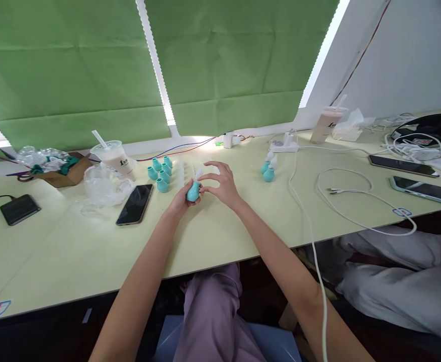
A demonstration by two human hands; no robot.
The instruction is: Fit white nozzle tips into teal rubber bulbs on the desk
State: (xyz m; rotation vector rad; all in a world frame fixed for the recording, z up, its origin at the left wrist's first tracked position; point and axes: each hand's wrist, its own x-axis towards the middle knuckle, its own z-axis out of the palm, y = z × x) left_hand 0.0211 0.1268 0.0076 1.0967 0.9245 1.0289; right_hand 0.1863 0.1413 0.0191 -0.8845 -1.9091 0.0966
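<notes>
A small turquoise vase-shaped bottle [193, 192] is upright in my left hand [181, 202], its fingers wrapped round the body. A small whitish translucent piece [198, 173] sticks up at its neck; its exact fit is too small to make out. My right hand [222, 185] is at the right of the neck, thumb and index finger apart with a gap between them. Its fingertips come close to the neck and the white piece. Several turquoise bottles [162, 176] with open mouths stand to the left. Two more bottles [268, 174], topped with whitish pieces, stand to the right.
Clear strips [181, 175] lie behind my hands. Leftward are a black phone [135, 204], a plastic bag [105, 185], a drink cup [112, 158] and a cardboard box [67, 173]. A white cable [299, 201] runs off the table's front edge beside a power strip [283, 147].
</notes>
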